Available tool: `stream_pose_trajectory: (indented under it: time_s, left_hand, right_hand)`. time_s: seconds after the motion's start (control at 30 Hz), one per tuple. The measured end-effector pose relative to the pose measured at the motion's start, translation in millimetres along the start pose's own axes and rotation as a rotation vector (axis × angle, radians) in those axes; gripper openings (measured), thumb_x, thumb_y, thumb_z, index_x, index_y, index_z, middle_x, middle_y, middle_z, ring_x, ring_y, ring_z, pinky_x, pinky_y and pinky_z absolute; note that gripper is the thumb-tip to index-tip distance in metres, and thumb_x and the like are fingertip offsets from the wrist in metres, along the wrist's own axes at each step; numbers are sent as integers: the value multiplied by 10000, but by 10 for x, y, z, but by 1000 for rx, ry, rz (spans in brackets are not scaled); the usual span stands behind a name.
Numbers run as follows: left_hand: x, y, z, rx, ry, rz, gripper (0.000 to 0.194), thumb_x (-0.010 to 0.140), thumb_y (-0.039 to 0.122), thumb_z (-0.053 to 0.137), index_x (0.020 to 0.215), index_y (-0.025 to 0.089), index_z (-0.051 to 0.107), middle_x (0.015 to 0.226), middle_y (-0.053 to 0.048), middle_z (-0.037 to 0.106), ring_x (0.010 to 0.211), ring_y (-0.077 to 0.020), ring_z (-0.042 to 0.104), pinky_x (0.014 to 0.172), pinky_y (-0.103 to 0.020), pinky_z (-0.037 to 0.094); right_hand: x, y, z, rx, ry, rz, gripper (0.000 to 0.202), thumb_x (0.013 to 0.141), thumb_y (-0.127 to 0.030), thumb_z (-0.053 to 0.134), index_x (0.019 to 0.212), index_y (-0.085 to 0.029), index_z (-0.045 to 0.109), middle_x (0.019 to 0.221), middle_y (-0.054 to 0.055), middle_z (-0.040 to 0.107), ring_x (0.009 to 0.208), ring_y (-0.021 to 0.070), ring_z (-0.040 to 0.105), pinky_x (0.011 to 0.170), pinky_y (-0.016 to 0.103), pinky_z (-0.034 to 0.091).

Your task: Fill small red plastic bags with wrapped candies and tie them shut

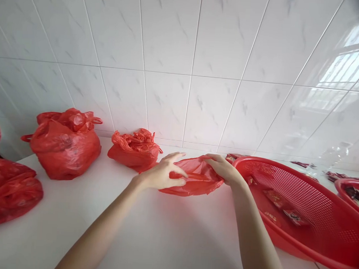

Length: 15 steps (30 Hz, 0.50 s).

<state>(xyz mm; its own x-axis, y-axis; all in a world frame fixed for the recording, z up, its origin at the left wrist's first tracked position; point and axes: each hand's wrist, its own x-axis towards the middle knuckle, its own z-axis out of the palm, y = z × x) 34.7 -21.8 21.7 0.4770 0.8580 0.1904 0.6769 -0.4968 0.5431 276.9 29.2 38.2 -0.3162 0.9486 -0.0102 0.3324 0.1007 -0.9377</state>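
Nearest, a white tabletop is crossed by two bare forearms, and the left edge of the view is taken up by a bulging red bag. Farther in, an open red bag is held just above the tabletop, between the two hands and to the left of a large red basket. Its right rim is grasped by the right hand, the fingertips being partly hidden by the film. The left hand is held at the bag's left side with fingers loosely spread and unclenched; whether the film is touched by them cannot be told. In the basket, which has a perforated wall, several red packets are seen lying. Beyond, toward the wall, a large filled bag and a smaller filled bag are set apart on the left, while a second basket is cut off at the right. A clear bottle is seen near the tiled wall, in which a window is reflected.
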Motion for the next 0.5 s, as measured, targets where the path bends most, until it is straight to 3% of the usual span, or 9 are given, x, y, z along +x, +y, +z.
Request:
stream_pose_trajectory:
  time_s: [0.07, 0.1, 0.2, 0.3, 0.37, 0.43, 0.5]
  left_hand:
    - [81, -88, 179, 120, -45, -68, 292, 863, 489, 612, 1037, 308, 761, 1624, 1, 212, 1500, -356, 118, 1196, -548, 177]
    - [114, -144, 254, 163, -37, -102, 318, 885, 494, 574, 1076, 310, 750, 1618, -18, 229, 1486, -368, 169, 1185, -556, 196]
    - [176, -297, 407, 210, 26, -193, 417, 956, 490, 408, 1210, 306, 683, 1547, -87, 345, 1228, -351, 553, 1011, -496, 437]
    - [193, -401, 471, 235, 28, -254, 452, 927, 475, 437, 1320, 312, 593, 1387, -116, 497, 952, -296, 671, 824, -427, 513]
    - [197, -458, 492, 262, 4, -304, 579, 851, 430, 554, 1417, 330, 484, 1348, -118, 521, 992, -313, 653, 819, -411, 506]
    - [204, -512, 514, 267, -23, -342, 716, 789, 376, 614, 1470, 335, 399, 1356, -122, 514, 1047, -329, 629, 820, -400, 502]
    - [209, -562, 539, 249, -39, -343, 707, 783, 364, 608, 1459, 339, 404, 1333, -118, 532, 1033, -321, 630, 794, -385, 501]
  right_hand:
    - [20, 33, -4, 43, -30, 22, 197, 829, -341, 584, 878, -190, 700, 788, 48, 713, 694, 155, 640, 545, 207, 493]
    - [22, 46, -10, 43, -39, 35, 202, 826, -353, 597, 884, -189, 700, 796, 51, 717, 691, 155, 640, 544, 208, 492]
    - [10, 77, -37, -66, -99, 70, 291, 833, -455, 605, 912, -191, 695, 761, 54, 705, 617, 154, 616, 500, 224, 459]
    - [-11, 86, -56, -296, -80, 99, 431, 796, -551, 632, 1040, -199, 681, 827, 77, 709, 651, 188, 631, 519, 262, 462]
    - [-36, 52, -37, -455, 42, 16, 501, 764, -521, 679, 1162, -219, 648, 1038, 108, 703, 868, 245, 654, 642, 307, 503]
    - [-76, -16, 28, -546, 154, -169, 491, 793, -442, 660, 1241, -247, 612, 1223, 103, 647, 1108, 277, 588, 811, 354, 499]
    - [-119, -84, 146, -536, 134, -360, 384, 870, -360, 564, 1241, -272, 614, 1248, 68, 640, 1182, 248, 551, 909, 358, 464]
